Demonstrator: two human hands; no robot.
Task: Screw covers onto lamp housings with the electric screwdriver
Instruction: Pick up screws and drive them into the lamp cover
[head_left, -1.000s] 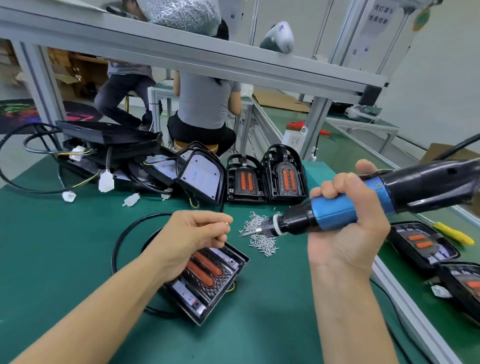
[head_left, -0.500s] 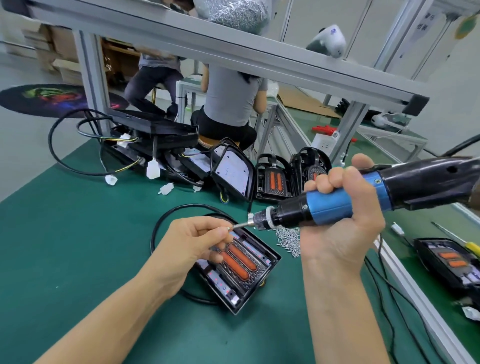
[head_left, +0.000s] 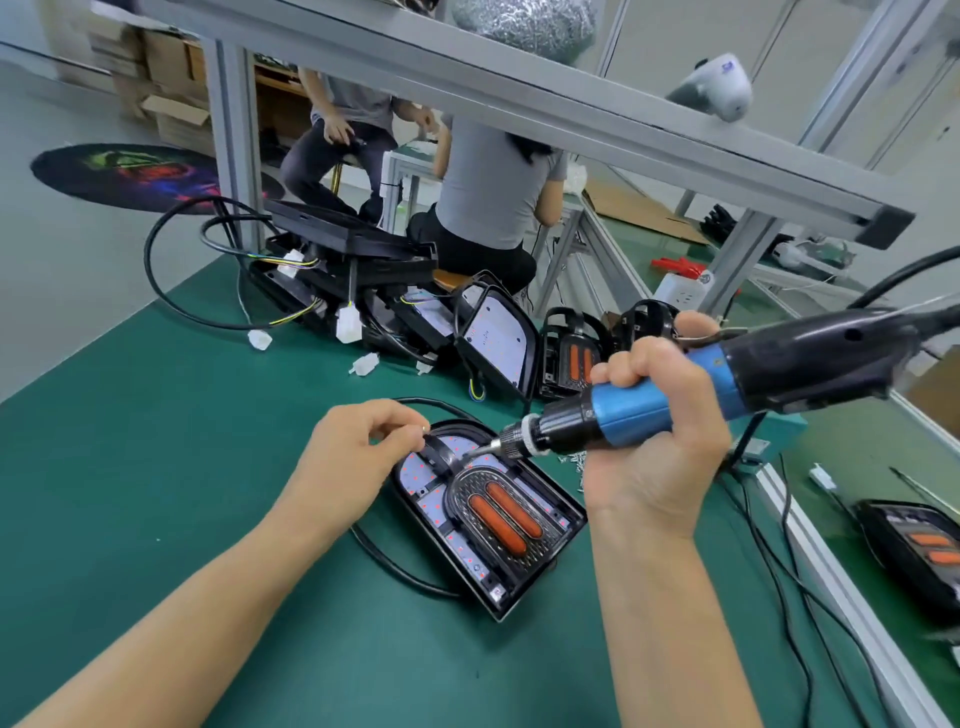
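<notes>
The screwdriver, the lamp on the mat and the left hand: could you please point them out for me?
screwdriver (head_left: 644, 415), head view, on its blue grip.
lamp (head_left: 506, 514), head view, on its orange strips.
left hand (head_left: 358, 457), head view, on its back.

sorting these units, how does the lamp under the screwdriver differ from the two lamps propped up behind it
The lamp under the screwdriver lies flat on the green mat, while the two lamps behind stand upright near the mat's far edge. The flat one is being worked: the electric screwdriver tip points at its rounded end; the upright pair are untouched. The flat one shows its whole face; the right hand partly hides the pair. Both have black housings with orange strips.
</notes>
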